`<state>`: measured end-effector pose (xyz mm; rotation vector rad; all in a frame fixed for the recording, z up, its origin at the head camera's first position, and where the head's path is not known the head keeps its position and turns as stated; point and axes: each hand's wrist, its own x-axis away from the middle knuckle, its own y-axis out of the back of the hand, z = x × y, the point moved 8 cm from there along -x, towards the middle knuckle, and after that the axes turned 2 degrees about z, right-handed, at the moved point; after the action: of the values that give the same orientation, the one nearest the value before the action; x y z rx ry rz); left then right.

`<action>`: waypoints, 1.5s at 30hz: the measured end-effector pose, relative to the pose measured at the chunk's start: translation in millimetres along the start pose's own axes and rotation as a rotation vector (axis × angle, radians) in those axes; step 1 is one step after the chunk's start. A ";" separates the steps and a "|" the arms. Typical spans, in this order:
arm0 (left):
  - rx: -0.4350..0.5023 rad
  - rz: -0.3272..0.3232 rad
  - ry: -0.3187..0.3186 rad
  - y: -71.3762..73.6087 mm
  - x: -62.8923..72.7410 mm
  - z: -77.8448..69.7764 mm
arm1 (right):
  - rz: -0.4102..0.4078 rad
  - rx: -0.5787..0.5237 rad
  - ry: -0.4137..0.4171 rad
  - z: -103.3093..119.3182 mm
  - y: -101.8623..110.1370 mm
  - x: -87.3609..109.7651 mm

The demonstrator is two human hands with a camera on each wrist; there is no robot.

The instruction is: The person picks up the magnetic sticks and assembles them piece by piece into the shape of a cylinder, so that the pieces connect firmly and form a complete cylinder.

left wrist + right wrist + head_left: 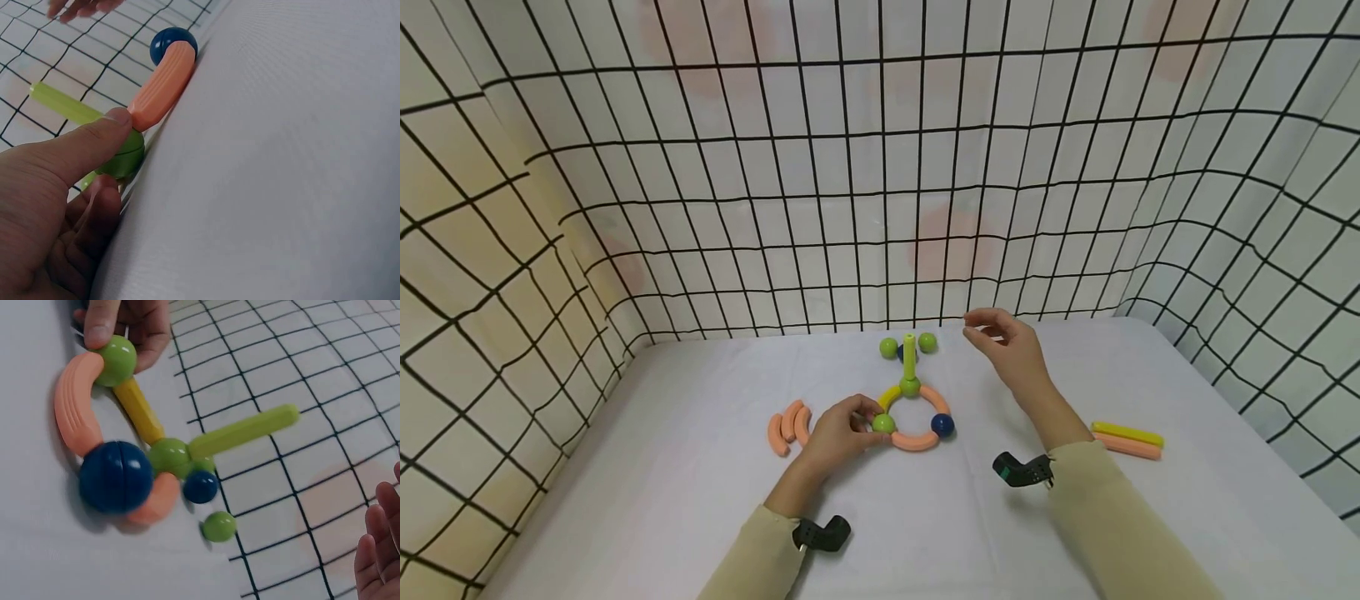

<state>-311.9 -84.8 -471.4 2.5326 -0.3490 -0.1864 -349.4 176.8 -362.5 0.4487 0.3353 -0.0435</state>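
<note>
A ring of curved sticks and balls lies on the white table. My left hand (835, 437) pinches the ring's left green ball (883, 423) between thumb and fingers, its thumb at the end of the front orange curved stick (164, 85). That stick leads to a dark blue ball (116, 477) on the right. A second orange curved stick (936, 399) and a yellow stick (139, 411) meet at the back green ball (910, 386). From this ball a yellow-green straight stick (910, 357) stands upright. My right hand (1011, 348) is raised right of the ring, fingers loosely bent, holding nothing.
Behind the ring sit two loose green balls (927, 342) and a dark blue ball (200, 486). Several orange curved sticks (789, 421) lie left of my left hand. A yellow stick (1127, 433) and an orange stick (1127, 447) lie at right. Black netting (880, 192) encloses the table.
</note>
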 end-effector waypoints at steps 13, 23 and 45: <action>-0.003 0.015 0.002 -1.9 -1.7 -0.6 | -0.035 0.019 -0.183 -34.3 85.7 44.4; 0.011 0.030 0.012 -1.3 -2.2 -1.2 | 0.068 0.221 -0.250 -68.9 128.1 60.4; 0.073 0.111 0.037 -0.6 1.2 -3.6 | 0.345 0.404 -0.398 -151.7 154.1 86.3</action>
<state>-309.9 -82.8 -468.8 2.5759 -0.4886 -0.0849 -297.0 384.1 -454.8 0.8766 -0.1515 0.1373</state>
